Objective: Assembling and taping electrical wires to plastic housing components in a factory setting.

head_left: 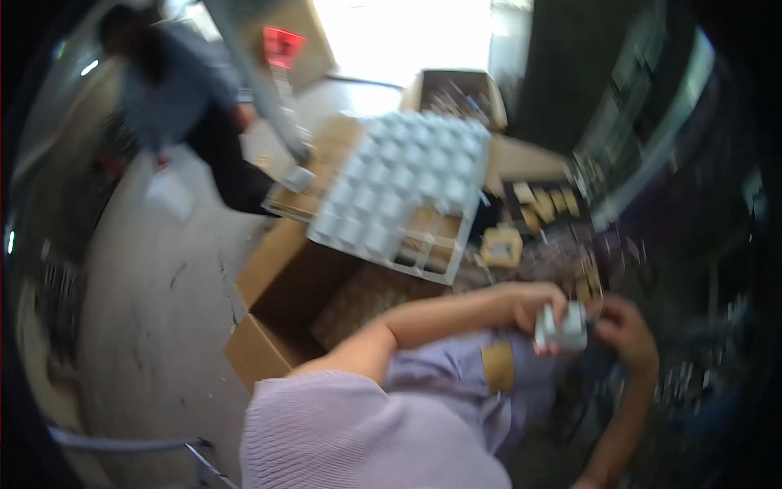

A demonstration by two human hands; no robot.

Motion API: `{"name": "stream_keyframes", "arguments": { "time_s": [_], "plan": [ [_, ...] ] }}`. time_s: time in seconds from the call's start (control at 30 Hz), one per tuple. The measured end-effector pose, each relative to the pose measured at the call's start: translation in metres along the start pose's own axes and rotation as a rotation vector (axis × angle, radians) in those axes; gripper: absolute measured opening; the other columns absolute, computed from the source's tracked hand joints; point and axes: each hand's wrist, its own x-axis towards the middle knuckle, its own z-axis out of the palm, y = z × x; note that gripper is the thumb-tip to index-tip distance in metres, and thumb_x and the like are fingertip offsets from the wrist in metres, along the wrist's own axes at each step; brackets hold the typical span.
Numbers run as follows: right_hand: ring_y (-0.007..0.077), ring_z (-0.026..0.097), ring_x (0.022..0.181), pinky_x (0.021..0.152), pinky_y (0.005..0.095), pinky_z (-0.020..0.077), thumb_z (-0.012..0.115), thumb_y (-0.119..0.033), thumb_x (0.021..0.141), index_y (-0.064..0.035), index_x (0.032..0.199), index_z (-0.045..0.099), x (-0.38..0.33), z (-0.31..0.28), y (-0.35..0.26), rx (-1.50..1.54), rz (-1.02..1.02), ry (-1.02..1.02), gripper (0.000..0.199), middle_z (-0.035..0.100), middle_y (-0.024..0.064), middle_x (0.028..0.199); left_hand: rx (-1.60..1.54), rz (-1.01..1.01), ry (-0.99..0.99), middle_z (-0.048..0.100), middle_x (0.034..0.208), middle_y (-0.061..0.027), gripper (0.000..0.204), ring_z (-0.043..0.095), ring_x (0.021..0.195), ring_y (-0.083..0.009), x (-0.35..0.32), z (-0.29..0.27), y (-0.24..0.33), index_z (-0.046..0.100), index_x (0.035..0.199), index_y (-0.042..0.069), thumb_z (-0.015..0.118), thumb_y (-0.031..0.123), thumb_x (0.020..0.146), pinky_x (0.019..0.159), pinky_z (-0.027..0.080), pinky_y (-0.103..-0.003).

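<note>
My left hand (539,303) grips a small white box-shaped plastic piece (562,328) in front of my body, fingers wrapped round its left side. My right hand (629,330) is closed in a pinch by the right edge of the piece; blur hides what, if anything, its fingers hold. Beyond my left forearm lies a pale tray (423,268) with rows of similar white pieces (403,175). At its near right corner, several bare cells show the brown cardboard beneath.
An open cardboard box (285,265) stands below the tray. A dark tray of yellowish pieces (554,204) and a yellowish block (501,247) lie to its right. Farther back is a filled carton (456,94). At the far left, a person (183,102) is near a slanted grey post (261,77).
</note>
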Motion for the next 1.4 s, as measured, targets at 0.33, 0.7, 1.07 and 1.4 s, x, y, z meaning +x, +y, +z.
{"name": "stream_keyframes", "arguments": {
  "time_s": [0.33, 0.7, 1.07, 1.4],
  "plan": [
    [0.0223, 0.054, 0.102, 0.088, 0.0335, 0.0451, 0.07, 0.001, 0.074, -0.004, 0.087, 0.066, -0.003, 0.029, 0.027, -0.099, -0.61, 0.077, 0.014, 0.054, 0.0109, 0.107, -0.448, -0.141, -0.495, 0.057, 0.085, -0.0293, 0.062, 0.057, 0.06, -0.0335, 0.011, 0.044, -0.033, 0.048, 0.111, -0.017, 0.059, 0.016, 0.059, 0.051, 0.05, -0.04],
    [0.0264, 0.055, 0.104, 0.088, 0.0362, 0.0481, 0.076, -0.008, 0.075, -0.0039, 0.086, 0.067, -0.01, 0.032, 0.045, -0.075, -0.688, 0.227, 0.014, 0.054, 0.0155, 0.109, -0.792, -0.095, -0.549, 0.047, 0.115, -0.0367, 0.064, 0.055, 0.07, -0.0348, 0.021, 0.046, -0.053, 0.041, 0.119, -0.018, 0.059, 0.009, 0.064, 0.05, 0.05, -0.043],
    [0.0294, 0.062, 0.1, 0.093, 0.0444, 0.0483, 0.066, -0.012, 0.087, 0.0027, 0.087, 0.066, 0.031, 0.065, 0.057, 0.534, -1.064, -0.093, 0.015, 0.057, 0.022, 0.11, -0.678, -0.002, -0.604, 0.057, 0.093, -0.0283, 0.053, 0.06, 0.057, -0.0251, 0.033, 0.078, -0.07, 0.041, 0.114, -0.019, 0.058, 0.023, 0.088, 0.044, 0.052, -0.032],
    [0.0128, 0.05, 0.079, 0.067, 0.0254, 0.039, 0.081, -0.051, 0.063, -0.0048, 0.101, 0.064, -0.003, 0.024, 0.077, -0.11, -0.509, 0.026, 0.063, 0.056, 0.0026, 0.091, -0.009, -0.056, 0.341, 0.067, 0.091, -0.0164, 0.037, 0.067, 0.068, -0.0233, 0.011, 0.063, -0.059, 0.058, 0.108, -0.007, 0.063, 0.011, 0.075, 0.066, 0.056, -0.033]
  ]
}}
